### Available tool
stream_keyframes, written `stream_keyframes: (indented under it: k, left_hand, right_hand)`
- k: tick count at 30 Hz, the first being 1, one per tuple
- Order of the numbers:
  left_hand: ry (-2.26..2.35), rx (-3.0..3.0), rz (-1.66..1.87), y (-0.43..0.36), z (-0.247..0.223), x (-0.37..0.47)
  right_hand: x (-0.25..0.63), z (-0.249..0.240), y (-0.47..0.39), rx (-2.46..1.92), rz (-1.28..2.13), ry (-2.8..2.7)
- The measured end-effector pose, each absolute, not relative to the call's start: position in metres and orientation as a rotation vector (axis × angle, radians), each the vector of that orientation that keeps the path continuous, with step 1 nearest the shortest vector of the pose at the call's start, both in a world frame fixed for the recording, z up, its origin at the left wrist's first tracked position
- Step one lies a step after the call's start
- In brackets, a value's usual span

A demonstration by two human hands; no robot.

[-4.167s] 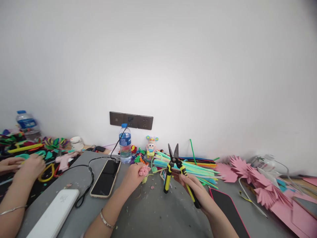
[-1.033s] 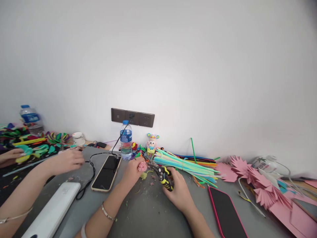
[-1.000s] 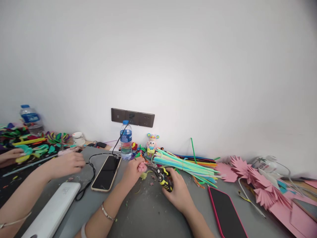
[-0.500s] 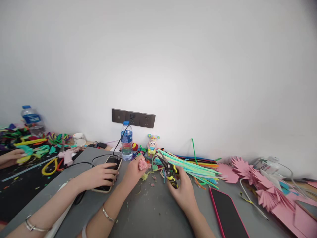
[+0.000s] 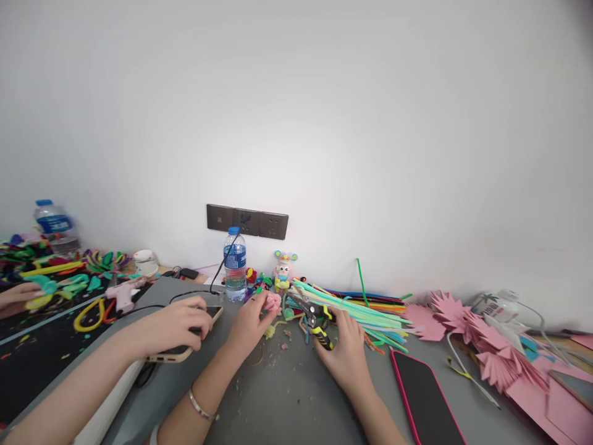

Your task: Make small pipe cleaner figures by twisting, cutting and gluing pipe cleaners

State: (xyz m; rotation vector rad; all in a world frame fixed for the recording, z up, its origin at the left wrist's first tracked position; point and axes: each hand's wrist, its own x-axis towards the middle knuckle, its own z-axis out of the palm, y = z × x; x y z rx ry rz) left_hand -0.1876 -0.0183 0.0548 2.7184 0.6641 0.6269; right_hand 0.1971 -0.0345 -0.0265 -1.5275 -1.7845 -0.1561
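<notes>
Between the fingers of my left hand [image 5: 249, 322] is a small pink fuzzy piece [image 5: 273, 302], held near the middle of the table. My right hand [image 5: 343, 346] grips black and yellow pliers [image 5: 317, 319] by the handles, with the jaws pointing up and left toward the pink piece. The jaws and the pink piece look close, but whether they touch I cannot tell. Behind them stands a small figure [image 5: 283, 272] with round ears. A bundle of pastel pipe cleaners [image 5: 365, 314] lies just behind my right hand.
Another person's hand [image 5: 178, 327] is on a phone [image 5: 173, 354] left of my left arm; a further hand [image 5: 16, 298] is at far left. A bottle [image 5: 235, 266] stands by the wall. A pink-cased phone [image 5: 428, 398] and folded pink paper [image 5: 495, 352] lie right.
The other person's hand and phone have shifted left and toward the near edge. My left hand has turned a little, and the pliers in my right hand tilt further left.
</notes>
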Motion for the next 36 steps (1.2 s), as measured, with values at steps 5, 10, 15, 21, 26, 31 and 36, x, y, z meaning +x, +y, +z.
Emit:
stream_keyframes:
  k: [5, 10, 15, 21, 26, 31, 36]
  left_hand:
    - [1.187, 2.282, 1.175, -0.021, 0.023, -0.113]
    - [1.314, 2.103, 1.227, 0.008, -0.003, -0.030]
    - [1.247, 2.115, 1.245, 0.010, -0.009, -0.028]
    - [1.268, 2.138, 1.186, 0.005, -0.009, -0.031]
    - [1.284, 2.166, 1.138, 0.005, -0.010, -0.031]
    - [1.263, 2.254, 1.090, 0.003, -0.006, -0.033]
    - [1.232, 2.251, 1.046, -0.002, 0.004, -0.031]
  right_hand:
    - [0.193, -0.026, -0.036, -1.496, -0.031, -1.825]
    - [0.187, -0.019, -0.042, -1.440, 0.199, -1.870]
    - [0.179, -0.014, -0.048, -1.430, 0.233, -1.914]
    - [0.177, -0.013, -0.047, -1.439, 0.170, -1.940]
    - [0.177, -0.012, -0.048, -1.434, 0.156, -1.953]
    - [0.176, -0.010, -0.049, -1.419, 0.194, -1.969]
    - [0.177, -0.009, -0.049, -1.404, 0.153, -1.987]
